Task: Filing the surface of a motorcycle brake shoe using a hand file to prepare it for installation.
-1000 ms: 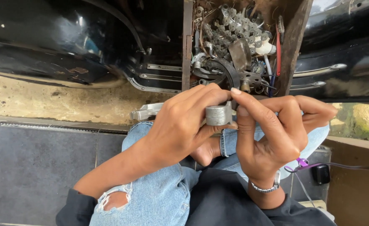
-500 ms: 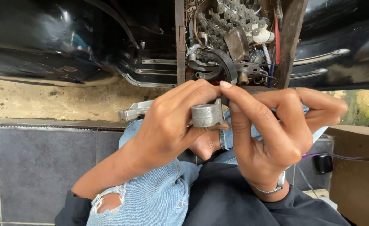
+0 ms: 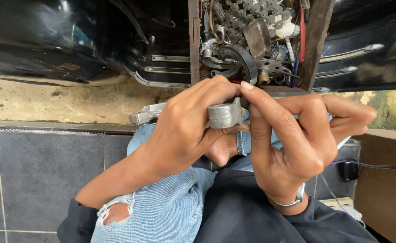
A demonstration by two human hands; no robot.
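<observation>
rusty wooden crate of chains, brake shoes and metal parts [image 3: 256,40] top centre | glossy black bodywork with chrome trim strips [image 3: 72,40] either side | dark grey tiled floor [image 3: 40,180] lower left | black plug with cable [image 3: 348,170] right

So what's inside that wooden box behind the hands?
The wooden box holds a chain, a curved brake shoe, a round metal part and wires. Deeper contents are covered by this clutter.

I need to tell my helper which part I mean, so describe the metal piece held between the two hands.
Below the wooden box of parts, the left hand and right hand meet. Pinched between them is a small grey metal clamp piece, dull, curved, with a flat tab, unlike the loose box parts.
</observation>
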